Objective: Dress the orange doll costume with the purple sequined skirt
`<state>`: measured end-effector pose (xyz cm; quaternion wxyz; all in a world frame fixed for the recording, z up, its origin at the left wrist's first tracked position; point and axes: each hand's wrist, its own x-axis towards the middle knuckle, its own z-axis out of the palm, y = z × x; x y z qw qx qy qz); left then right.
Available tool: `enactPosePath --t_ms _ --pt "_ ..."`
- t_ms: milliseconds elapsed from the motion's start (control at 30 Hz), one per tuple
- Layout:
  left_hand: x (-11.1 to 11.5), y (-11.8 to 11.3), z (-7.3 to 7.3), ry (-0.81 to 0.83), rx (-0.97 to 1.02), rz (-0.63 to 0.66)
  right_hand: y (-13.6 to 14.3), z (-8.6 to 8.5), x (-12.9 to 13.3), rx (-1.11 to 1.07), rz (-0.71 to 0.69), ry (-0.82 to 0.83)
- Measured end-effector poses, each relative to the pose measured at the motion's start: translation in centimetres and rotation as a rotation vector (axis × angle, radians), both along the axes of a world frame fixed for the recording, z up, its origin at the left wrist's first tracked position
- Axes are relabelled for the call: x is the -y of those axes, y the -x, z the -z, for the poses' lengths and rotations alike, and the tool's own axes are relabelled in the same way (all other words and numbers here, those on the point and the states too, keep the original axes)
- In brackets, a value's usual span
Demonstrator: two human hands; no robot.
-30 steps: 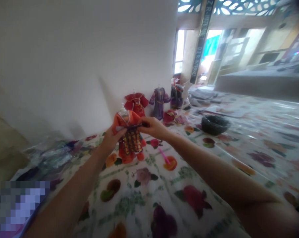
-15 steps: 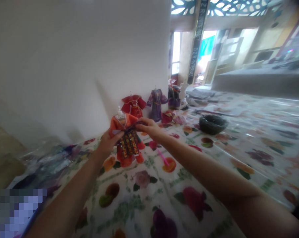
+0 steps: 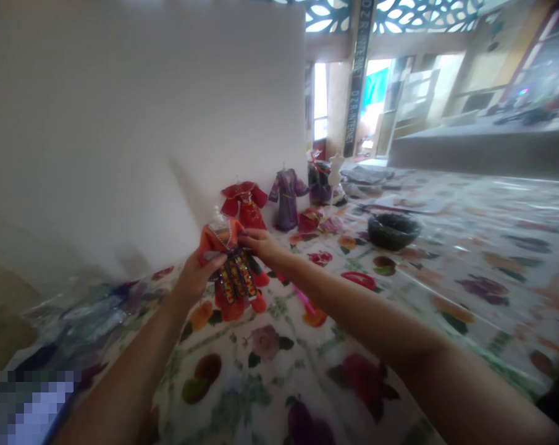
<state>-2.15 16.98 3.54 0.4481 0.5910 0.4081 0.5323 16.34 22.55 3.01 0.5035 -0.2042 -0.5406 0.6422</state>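
A small orange doll costume [image 3: 233, 309] with a beaded white neckline and dark, gold-patterned panels hangs on a little white dress form [image 3: 218, 217]. My left hand [image 3: 198, 272] is closed on its left side, thumb across the front at the waist. At the other side my right hand [image 3: 264, 248] pinches the costume near its sleeve and waist; the fingertips are partly hidden by the cloth. Just behind stand a red doll dress [image 3: 250, 207] and a purple doll robe [image 3: 286, 196].
A dark bowl-shaped basket [image 3: 394, 231] sits to the right on the fruit-patterned tablecloth [image 3: 265, 395]. A pink stick [image 3: 303, 300] lies near my right forearm. Clear plastic bags [image 3: 89, 315] are piled at left. A bare white dress form [image 3: 336, 176] stands behind, beside a white wall [image 3: 144, 111].
My right hand has moved left, closer to the costume's waist; the dark band it held out sideways now lies against the costume. The whole view has shifted slightly.
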Motion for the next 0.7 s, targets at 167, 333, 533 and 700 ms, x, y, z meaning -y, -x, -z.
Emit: enactPosePath --t_ms 167,333,533,700 --pt "-0.3 0.3 0.1 0.020 0.002 0.010 0.5 0.4 -0.7 -0.049 -0.068 0.039" --pt "-0.3 0.4 0.0 0.038 0.003 0.020 0.7 0.4 -1.1 -0.077 -0.147 0.100" --pt "-0.3 0.4 0.0 0.031 0.009 -0.004 0.9 0.1 -1.1 -0.097 -0.155 0.155" --pt "-0.2 0.3 -0.2 0.044 0.000 0.019 1.0 0.1 -0.8 -0.100 -0.158 0.128"
